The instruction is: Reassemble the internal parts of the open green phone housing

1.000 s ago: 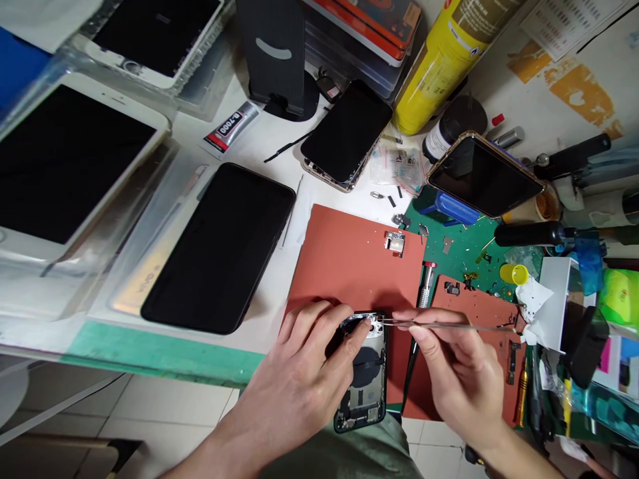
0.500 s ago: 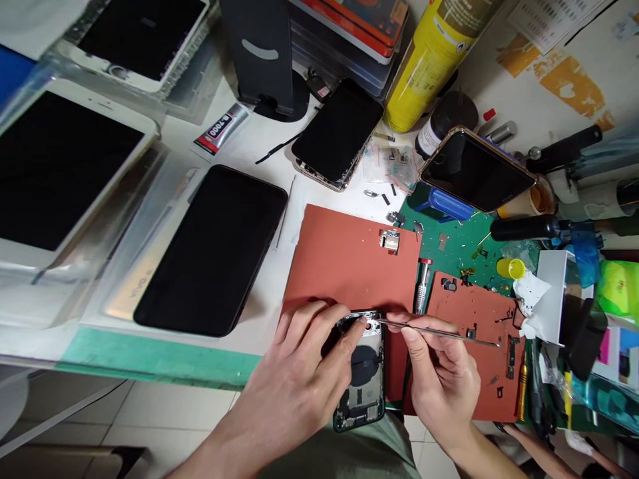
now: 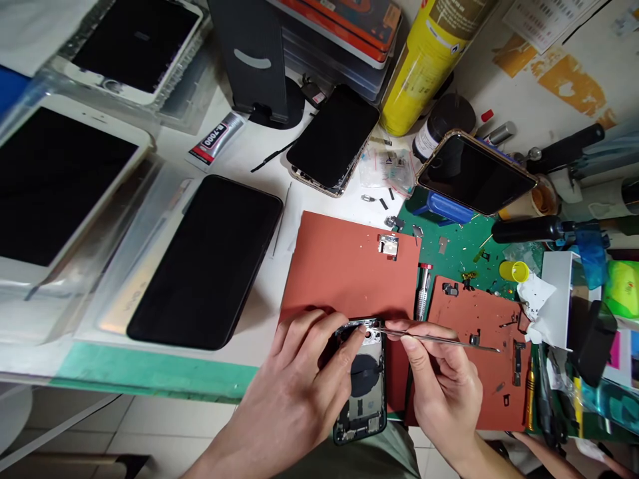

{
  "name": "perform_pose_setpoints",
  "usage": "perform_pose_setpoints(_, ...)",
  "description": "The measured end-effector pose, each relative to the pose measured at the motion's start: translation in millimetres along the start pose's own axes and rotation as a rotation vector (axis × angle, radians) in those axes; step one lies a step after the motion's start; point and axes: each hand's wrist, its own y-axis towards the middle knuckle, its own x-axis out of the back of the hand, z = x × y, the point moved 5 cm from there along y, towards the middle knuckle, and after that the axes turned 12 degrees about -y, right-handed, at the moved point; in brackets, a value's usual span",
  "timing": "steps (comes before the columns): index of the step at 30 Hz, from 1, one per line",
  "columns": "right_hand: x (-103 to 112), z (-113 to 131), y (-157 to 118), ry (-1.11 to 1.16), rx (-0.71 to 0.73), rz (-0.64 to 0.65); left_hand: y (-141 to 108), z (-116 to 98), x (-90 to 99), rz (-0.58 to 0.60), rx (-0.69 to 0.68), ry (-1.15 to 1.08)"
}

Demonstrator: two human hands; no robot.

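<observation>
Far left, a white-framed screen (image 3: 64,183) lies near the B-7000 glue tube (image 3: 217,142), with a black-screened phone (image 3: 207,259) in front of them.

Now the left hand (image 3: 299,386): fingers bunched, index reaching down to the bright upper plate (image 3: 374,338) of an opened phone housing (image 3: 360,406). Its thumb is hidden, so I can't tell whether it pinches the edge. The housing sits at the near edge of the red mat (image 3: 344,266), its lower end jutting past.

And here's the change! The steel tweezers (image 3: 464,344), nearly level a second ago, now dip at the back end, and the right hand (image 3: 446,386) is in closer, thumb and fingers pinching them. Their legs, slightly apart then, read as one bar now; the tips stay at the upper plate beside the index fingertip. That suggests a fresh angle on the same spot.

Further right, a silver-handled screwdriver (image 3: 424,296) lies between the mats, and dark small parts dot the second red mat (image 3: 492,399).
</observation>
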Motion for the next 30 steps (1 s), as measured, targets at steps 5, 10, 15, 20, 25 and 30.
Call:
perform_pose_setpoints(5,-0.4,0.6,2.2,-0.002,-0.004,0.005,-1.8,1.4,-1.2,-0.003,0.003,-0.011)
perform_pose_setpoints(10,-1.3,-0.8,3.5,0.011,-0.001,0.023,-2.4,2.0,-2.0,0.000,0.012,-0.029)
perform_pose_setpoints(15,2.7,-2.1,-1.1,-0.029,0.105,0.017,-1.7,1.6,-1.2,-0.009,0.014,-0.025)
perform_pose_setpoints(20,3.0,0.5,-2.5,-0.022,0.266,0.079,-2.3,1.1,-1.1,-0.011,0.014,-0.014)
perform_pose_setpoints(25,3.4,-5.0,-2.2,-0.064,0.181,0.022,-3.7,1.3,-3.5,-0.017,0.013,0.003)
perform_pose_setpoints(30,2.0,-1.8,-2.2,-0.046,0.113,-0.032,-2.8,0.9,-2.7,-0.020,0.007,0.010)
